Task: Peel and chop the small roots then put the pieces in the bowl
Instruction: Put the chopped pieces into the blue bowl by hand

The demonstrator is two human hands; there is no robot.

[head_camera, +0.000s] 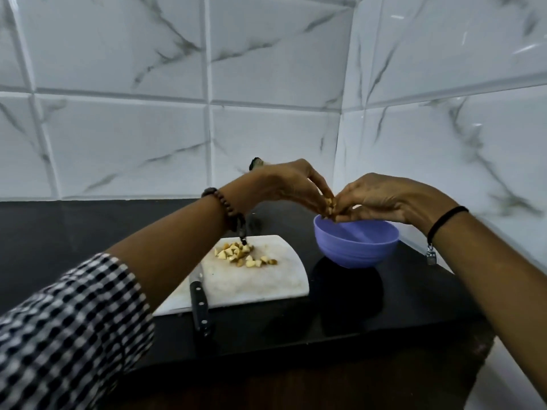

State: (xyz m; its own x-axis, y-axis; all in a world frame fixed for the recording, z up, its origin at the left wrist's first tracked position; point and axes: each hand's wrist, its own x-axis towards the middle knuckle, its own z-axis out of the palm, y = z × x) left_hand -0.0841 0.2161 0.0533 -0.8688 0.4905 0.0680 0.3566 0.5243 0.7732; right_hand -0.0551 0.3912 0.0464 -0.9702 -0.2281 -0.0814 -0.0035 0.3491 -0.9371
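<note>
I hold both hands together over the purple bowl (356, 244), my left hand (284, 184) and right hand (381, 199) pinching a cluster of chopped pieces (329, 206). I should let go low so none bounce out; more pieces (242, 255) wait on the cutting board (260, 282).

Bowl (355, 247): smooth plastic, lilac-blue, with a soft sheen and faint rings round the outer wall.
Board (260, 282): white, either stone or hard plastic, cannot tell which; matt, slightly grainy, faintly stained.
Knife (199, 303): glossy black handle with pale metal rivets; dull grey metal blade.
Desk (414, 291): black, polished and stone-like, mirroring the bowl.
Wall tiles (118, 137): glossy white with grey marble veining.
Sleeve (59, 329): matt woven cloth in a black-and-white check.
Bracelet (217, 196): dark brown wood-like beads with a low shine.
Wrist cord (447, 217): matt black textile carrying a small metal charm (431, 257).
Root pieces (239, 254): pale yellow cut faces, with brown skin on some.
</note>
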